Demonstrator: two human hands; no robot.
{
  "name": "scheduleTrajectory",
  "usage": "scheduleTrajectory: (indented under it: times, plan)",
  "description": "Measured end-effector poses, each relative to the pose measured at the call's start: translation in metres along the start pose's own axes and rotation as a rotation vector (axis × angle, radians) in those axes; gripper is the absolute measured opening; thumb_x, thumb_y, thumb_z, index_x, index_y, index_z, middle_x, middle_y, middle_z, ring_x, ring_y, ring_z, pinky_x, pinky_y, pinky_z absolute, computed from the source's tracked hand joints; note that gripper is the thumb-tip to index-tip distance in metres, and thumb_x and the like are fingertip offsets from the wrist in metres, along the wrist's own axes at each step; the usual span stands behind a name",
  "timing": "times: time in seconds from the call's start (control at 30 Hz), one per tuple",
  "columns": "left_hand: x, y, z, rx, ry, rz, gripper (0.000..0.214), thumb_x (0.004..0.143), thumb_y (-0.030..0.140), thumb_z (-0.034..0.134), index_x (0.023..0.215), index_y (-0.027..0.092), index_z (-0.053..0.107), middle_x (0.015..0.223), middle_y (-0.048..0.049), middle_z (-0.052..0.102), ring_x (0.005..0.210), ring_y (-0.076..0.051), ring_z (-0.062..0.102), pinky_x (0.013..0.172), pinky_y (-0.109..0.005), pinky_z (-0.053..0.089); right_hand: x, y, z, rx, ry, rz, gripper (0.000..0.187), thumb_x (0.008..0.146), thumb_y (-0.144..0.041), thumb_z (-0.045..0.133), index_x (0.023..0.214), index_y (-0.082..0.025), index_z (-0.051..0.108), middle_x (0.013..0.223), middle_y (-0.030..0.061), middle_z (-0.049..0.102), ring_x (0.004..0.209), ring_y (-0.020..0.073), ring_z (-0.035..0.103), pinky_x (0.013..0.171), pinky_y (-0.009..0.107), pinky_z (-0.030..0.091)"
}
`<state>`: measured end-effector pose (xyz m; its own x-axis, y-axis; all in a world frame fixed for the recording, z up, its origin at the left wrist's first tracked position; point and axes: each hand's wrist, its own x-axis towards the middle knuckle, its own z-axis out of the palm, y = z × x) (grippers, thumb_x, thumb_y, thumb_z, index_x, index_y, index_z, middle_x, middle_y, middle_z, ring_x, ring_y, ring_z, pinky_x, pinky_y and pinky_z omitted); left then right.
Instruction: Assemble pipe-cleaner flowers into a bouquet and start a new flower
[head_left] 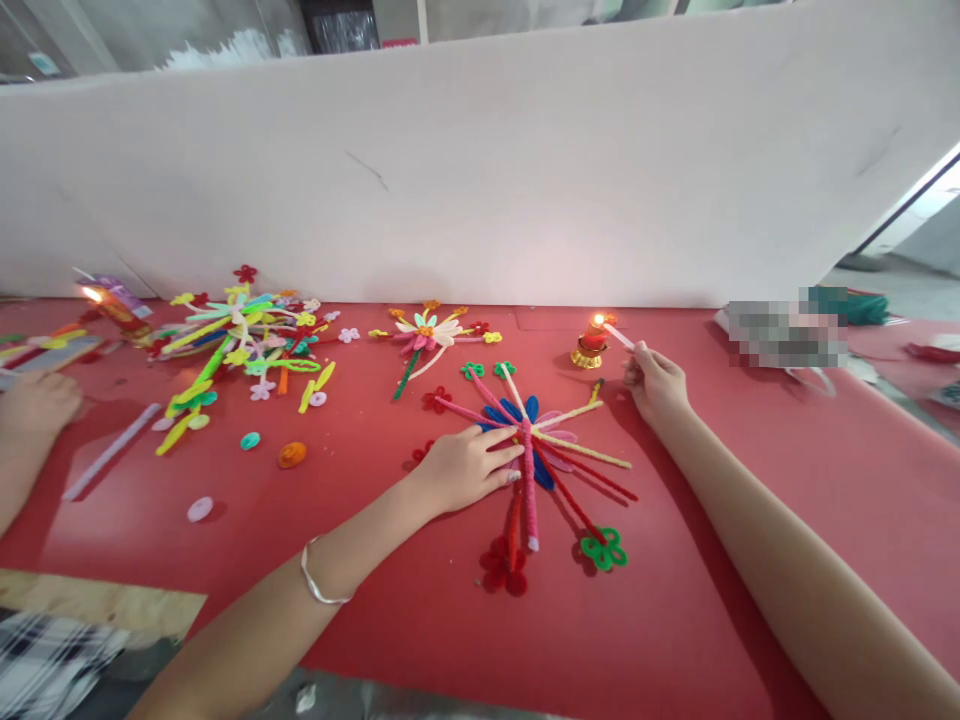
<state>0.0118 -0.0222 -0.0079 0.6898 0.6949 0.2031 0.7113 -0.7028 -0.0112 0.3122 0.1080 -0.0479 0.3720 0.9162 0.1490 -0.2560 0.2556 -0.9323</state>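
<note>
My left hand [463,468] lies flat with fingers stretched out on a bundle of pipe-cleaner stems and flowers [536,455] spread over the red table [420,620]. My right hand [657,384] pinches a thin pink stick [619,337] and holds its far tip in the flame of a small lit candle [591,343] in a gold holder. A silver bangle [319,585] sits on my left wrist.
A pink-and-white pipe-cleaner flower [422,335] lies behind the bundle. A heap of coloured pipe-cleaner pieces [240,340] covers the left side. Another person's hand [37,402] rests at far left near a second lit candle [112,305]. A white wall panel [480,180] bounds the back.
</note>
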Motion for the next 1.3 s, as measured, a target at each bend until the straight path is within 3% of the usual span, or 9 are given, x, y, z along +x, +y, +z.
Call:
scheduleTrajectory:
  times: [0.2, 0.3, 0.47, 0.6, 0.8, 0.97, 1.3]
  plan:
    - [0.0, 0.0, 0.0, 0.003, -0.008, 0.006, 0.038, 0.092, 0.043, 0.037, 0.12, 0.028, 0.058, 0.132, -0.0005, 0.053, 0.099, -0.019, 0.057, 0.076, -0.029, 0.05, -0.002, -0.011, -0.002, 0.105, -0.026, 0.22, 0.023, 0.067, -0.033, 0.067, 0.059, -0.018, 0.051, 0.051, -0.0038, 0.048, 0.044, 0.0058, 0.043, 0.041, 0.019, 0.038]
    - [0.0, -0.001, 0.0, 0.001, -0.012, 0.003, 0.037, 0.092, 0.041, 0.038, 0.12, 0.028, 0.058, 0.132, 0.0, 0.053, 0.1, -0.019, 0.057, 0.076, -0.029, 0.051, -0.008, -0.025, 0.006, 0.153, -0.132, 0.371, 0.018, 0.065, -0.021, 0.062, 0.057, -0.018, 0.046, 0.049, -0.004, 0.045, 0.045, 0.0054, 0.043, 0.044, 0.017, 0.041]
    - [0.0, -0.002, 0.0, -0.008, -0.001, 0.026, 0.037, 0.093, 0.04, 0.037, 0.12, 0.028, 0.058, 0.132, 0.0004, 0.053, 0.102, -0.018, 0.056, 0.076, -0.028, 0.05, -0.035, -0.045, 0.027, 0.078, -0.331, 0.409, 0.01, 0.059, -0.016, 0.059, 0.063, -0.019, 0.051, 0.052, -0.0038, 0.048, 0.047, 0.0058, 0.043, 0.042, 0.016, 0.037]
    - [0.001, -0.002, 0.001, 0.012, 0.009, 0.037, 0.038, 0.093, 0.04, 0.035, 0.121, 0.027, 0.058, 0.131, -0.0019, 0.054, 0.098, -0.017, 0.057, 0.074, -0.027, 0.05, -0.063, -0.05, 0.034, -0.053, -0.466, 0.397, 0.009, 0.062, -0.023, 0.059, 0.068, -0.022, 0.054, 0.052, -0.004, 0.047, 0.047, 0.0081, 0.044, 0.044, 0.02, 0.038]
    - [0.0, -0.002, 0.002, 0.07, 0.019, 0.055, 0.039, 0.093, 0.041, 0.034, 0.123, 0.028, 0.056, 0.132, -0.003, 0.052, 0.092, -0.017, 0.057, 0.066, -0.025, 0.049, -0.093, -0.042, 0.041, -0.18, -0.57, 0.354, 0.021, 0.06, -0.03, 0.069, 0.075, -0.018, 0.064, 0.06, -0.0013, 0.055, 0.052, 0.0089, 0.048, 0.054, 0.024, 0.041]
    - [-0.001, -0.001, 0.001, 0.142, 0.023, 0.075, 0.04, 0.093, 0.042, 0.034, 0.123, 0.027, 0.056, 0.133, -0.0023, 0.052, 0.088, -0.019, 0.056, 0.059, -0.026, 0.048, -0.102, -0.038, 0.05, -0.401, -0.683, 0.251, 0.021, 0.068, -0.036, 0.064, 0.078, -0.017, 0.064, 0.067, -0.0005, 0.059, 0.056, 0.0094, 0.048, 0.056, 0.024, 0.04]
    - [0.0, 0.0, 0.003, 0.139, 0.027, 0.07, 0.04, 0.092, 0.043, 0.035, 0.121, 0.027, 0.058, 0.133, -0.0046, 0.052, 0.088, -0.019, 0.055, 0.061, -0.026, 0.048, -0.106, -0.033, 0.055, -0.626, -0.729, 0.118, 0.019, 0.073, -0.036, 0.055, 0.074, -0.018, 0.061, 0.066, -0.0012, 0.058, 0.062, 0.013, 0.051, 0.058, 0.025, 0.038]
